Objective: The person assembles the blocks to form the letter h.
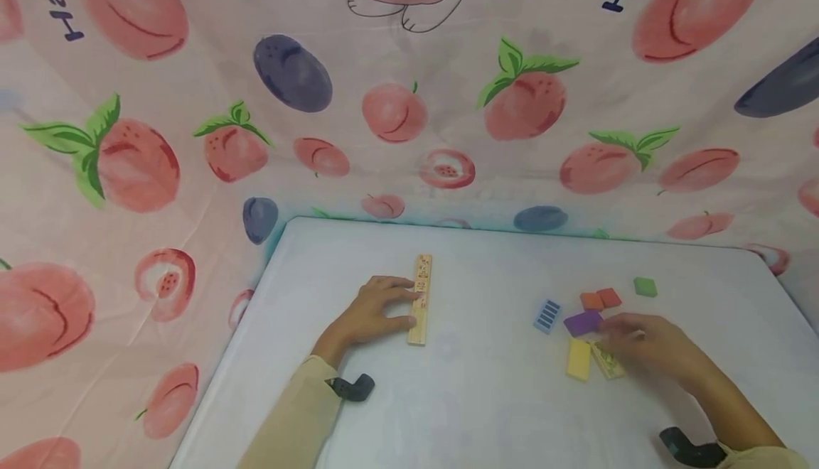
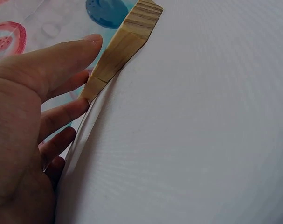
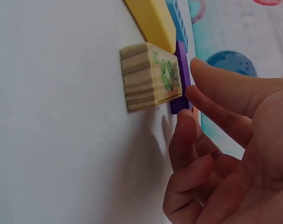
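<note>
My left hand (image 1: 377, 311) lies along the left side of a narrow wooden strip (image 1: 419, 313) printed with small pictures. Its fingertips and thumb touch or nearly touch that edge, and the left wrist view shows the pale wood strip (image 2: 120, 49) against the fingers. Over to the right, my right hand (image 1: 649, 341) hovers at a purple block (image 1: 582, 323), thumb and fingers apart. Below the purple block is a wooden block with a green picture (image 1: 608, 361), partly covered by the hand; in the right wrist view it shows striped wood grain (image 3: 139, 79).
Beside the purple block lie a yellow block (image 1: 579, 360) and a blue block with dark bars (image 1: 547, 316). Orange (image 1: 591, 301) and red (image 1: 609, 298) blocks sit behind, with a green block (image 1: 645, 286) farther right. A fruit-patterned cloth (image 1: 448, 99) hangs behind the white table (image 1: 486, 412).
</note>
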The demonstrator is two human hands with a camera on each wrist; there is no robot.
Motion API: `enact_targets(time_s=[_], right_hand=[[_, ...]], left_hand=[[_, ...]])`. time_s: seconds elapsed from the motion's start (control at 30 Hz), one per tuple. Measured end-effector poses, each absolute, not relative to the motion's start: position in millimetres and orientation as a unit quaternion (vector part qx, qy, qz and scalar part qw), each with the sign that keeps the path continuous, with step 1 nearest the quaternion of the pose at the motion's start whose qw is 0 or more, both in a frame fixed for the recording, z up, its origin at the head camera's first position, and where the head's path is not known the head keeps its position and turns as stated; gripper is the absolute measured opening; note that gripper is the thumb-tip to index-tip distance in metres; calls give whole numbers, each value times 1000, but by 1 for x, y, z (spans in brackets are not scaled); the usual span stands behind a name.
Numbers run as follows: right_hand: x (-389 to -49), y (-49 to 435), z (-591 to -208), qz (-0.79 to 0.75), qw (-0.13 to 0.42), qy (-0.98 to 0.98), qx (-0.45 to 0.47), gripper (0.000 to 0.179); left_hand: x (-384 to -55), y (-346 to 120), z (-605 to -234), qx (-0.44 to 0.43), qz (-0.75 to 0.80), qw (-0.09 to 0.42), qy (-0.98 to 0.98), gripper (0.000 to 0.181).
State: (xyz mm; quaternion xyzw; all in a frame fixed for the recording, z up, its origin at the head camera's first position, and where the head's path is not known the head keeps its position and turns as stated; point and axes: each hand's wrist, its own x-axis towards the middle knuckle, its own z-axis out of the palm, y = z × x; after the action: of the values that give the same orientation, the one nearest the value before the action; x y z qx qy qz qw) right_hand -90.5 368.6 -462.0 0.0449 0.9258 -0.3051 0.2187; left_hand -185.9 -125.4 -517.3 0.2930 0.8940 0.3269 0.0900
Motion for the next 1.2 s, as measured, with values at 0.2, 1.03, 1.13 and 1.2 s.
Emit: enact_targets(time_s=[0.2,1.03,1.13,1.2], right_hand=[[-92,372,-468,-296,233,926,34,59],[-88,375,-473,-294,237,926,4,68],[-89,374,-473,-284,234,930,1,69],[-90,374,-474,-278,234,932,3,70]], left_hand=[[-187,-126,-520,292,325,91,895,50],[-186,-125,-519,291,316,96,898,50],[-186,-125,-518,288,313,98,899,50],[-186,-125,-518,287,312,99,900,50]])
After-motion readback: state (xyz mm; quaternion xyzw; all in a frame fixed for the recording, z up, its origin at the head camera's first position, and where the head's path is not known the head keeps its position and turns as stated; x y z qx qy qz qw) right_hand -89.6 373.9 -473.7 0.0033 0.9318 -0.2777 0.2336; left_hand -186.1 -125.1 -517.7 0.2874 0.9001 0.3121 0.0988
